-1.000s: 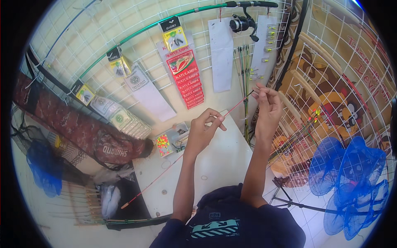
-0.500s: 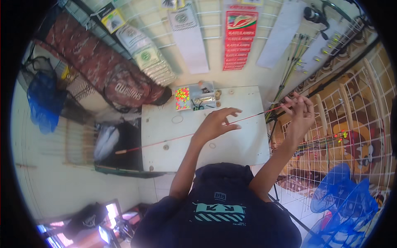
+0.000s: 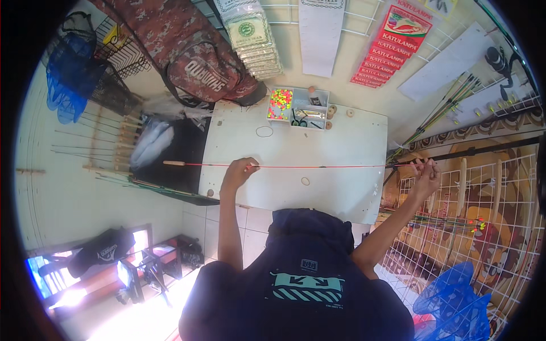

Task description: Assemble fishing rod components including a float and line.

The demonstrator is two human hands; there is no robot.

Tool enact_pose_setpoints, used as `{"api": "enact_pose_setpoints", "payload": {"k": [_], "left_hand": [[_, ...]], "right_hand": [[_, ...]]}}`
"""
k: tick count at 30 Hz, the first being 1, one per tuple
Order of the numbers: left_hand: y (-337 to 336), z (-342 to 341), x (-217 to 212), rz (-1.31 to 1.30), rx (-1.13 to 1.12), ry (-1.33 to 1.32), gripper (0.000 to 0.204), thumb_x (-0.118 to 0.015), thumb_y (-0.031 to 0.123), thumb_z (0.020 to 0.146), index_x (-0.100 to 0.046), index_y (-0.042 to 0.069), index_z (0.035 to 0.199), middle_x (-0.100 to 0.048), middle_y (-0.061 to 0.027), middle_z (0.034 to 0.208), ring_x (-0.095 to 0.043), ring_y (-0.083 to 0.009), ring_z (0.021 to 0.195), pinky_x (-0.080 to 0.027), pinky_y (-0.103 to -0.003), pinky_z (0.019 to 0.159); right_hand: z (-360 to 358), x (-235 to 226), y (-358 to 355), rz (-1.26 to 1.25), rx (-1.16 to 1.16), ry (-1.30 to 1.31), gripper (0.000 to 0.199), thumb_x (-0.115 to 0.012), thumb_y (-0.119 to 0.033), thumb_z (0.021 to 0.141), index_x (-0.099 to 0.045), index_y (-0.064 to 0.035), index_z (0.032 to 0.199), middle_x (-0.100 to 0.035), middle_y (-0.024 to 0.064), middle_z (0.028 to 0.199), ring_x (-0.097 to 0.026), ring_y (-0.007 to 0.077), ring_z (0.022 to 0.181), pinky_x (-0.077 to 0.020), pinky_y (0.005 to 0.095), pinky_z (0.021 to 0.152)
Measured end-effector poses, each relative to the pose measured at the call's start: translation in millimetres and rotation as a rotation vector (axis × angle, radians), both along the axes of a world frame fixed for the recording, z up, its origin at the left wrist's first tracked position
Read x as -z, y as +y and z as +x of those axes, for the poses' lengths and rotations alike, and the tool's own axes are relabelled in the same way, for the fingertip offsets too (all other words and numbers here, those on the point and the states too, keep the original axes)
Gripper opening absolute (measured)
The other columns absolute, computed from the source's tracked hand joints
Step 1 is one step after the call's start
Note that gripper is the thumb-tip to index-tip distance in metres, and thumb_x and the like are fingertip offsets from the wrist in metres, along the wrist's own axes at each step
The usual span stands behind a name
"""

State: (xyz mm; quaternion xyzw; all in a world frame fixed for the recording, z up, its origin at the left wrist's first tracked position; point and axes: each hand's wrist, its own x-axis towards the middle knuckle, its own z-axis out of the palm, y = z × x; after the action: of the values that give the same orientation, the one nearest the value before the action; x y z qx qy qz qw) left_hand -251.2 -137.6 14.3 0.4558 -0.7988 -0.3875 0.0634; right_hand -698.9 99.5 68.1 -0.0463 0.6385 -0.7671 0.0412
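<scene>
A thin red fishing rod [image 3: 290,166] stretches almost level above the white tabletop, its short pale wooden handle [image 3: 174,163] pointing left. Partway along the rod, my left hand [image 3: 239,173] has its fingers closed in a pinch around it. My right hand [image 3: 425,176] pinches the rod's thin end, out past the table's right edge. A dark band shows on the rod between my two hands. What lies right between the right fingertips is too small to make out.
On the white table [image 3: 341,196] stands a divided tray [image 3: 300,124] with bright beads and small tools. Rubber bands [image 3: 264,132] and small round spools lie around. A camouflage bag [image 3: 199,68] hangs at the back left; a white wire rack [image 3: 449,204] and blue nets [image 3: 455,298] are at the right.
My left hand has moved left along the rod and closed on it. My right hand has lowered outward, and the rod has gone from slanted to nearly level. The head view has shifted.
</scene>
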Motion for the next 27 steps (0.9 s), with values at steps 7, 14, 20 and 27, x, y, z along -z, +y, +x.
{"api": "enact_pose_setpoints", "payload": {"k": [7,14,20,27], "left_hand": [[-26,16,0,-0.282,0.067,0.035,0.014,-0.074,0.018,0.079,-0.073,0.007,0.087,-0.066,-0.0102,0.078,-0.058,-0.0248,0.071,-0.045,-0.037,0.069],[-41,12,9,-0.451,0.089,-0.125,0.013,-0.066,0.016,0.083,-0.073,0.014,0.093,-0.065,-0.0025,0.082,-0.051,-0.026,0.085,-0.037,-0.04,0.081],[-51,21,49,-0.515,0.08,-0.202,0.018,-0.065,0.018,0.084,-0.07,0.018,0.101,-0.062,-0.0006,0.089,-0.051,-0.0263,0.091,-0.036,-0.041,0.084],[-49,29,109,-0.47,0.039,-0.215,0.017,-0.064,0.022,0.086,-0.065,0.024,0.102,-0.057,-0.0014,0.097,-0.052,-0.028,0.093,-0.04,-0.046,0.084]], "right_hand": [[-9,65,2,-0.047,0.028,-0.151,0.02,-0.062,-0.009,0.092,-0.053,0.0056,0.102,-0.061,0.0173,0.099,-0.068,0.0287,0.081,-0.0649,0.0375,0.065],[1,114,-13,-0.095,0.033,-0.244,0.024,-0.062,-0.011,0.092,-0.048,0.0023,0.106,-0.058,0.0154,0.097,-0.065,0.0307,0.082,-0.0619,0.0443,0.07],[6,137,-23,-0.122,0.016,-0.327,0.027,-0.06,-0.011,0.093,-0.05,0.0051,0.112,-0.061,0.0174,0.105,-0.066,0.0302,0.084,-0.0632,0.0403,0.069],[12,137,-37,-0.049,-0.022,-0.287,0.019,-0.059,-0.009,0.093,-0.052,0.0045,0.105,-0.062,0.016,0.1,-0.068,0.03,0.086,-0.0634,0.0427,0.072]]}}
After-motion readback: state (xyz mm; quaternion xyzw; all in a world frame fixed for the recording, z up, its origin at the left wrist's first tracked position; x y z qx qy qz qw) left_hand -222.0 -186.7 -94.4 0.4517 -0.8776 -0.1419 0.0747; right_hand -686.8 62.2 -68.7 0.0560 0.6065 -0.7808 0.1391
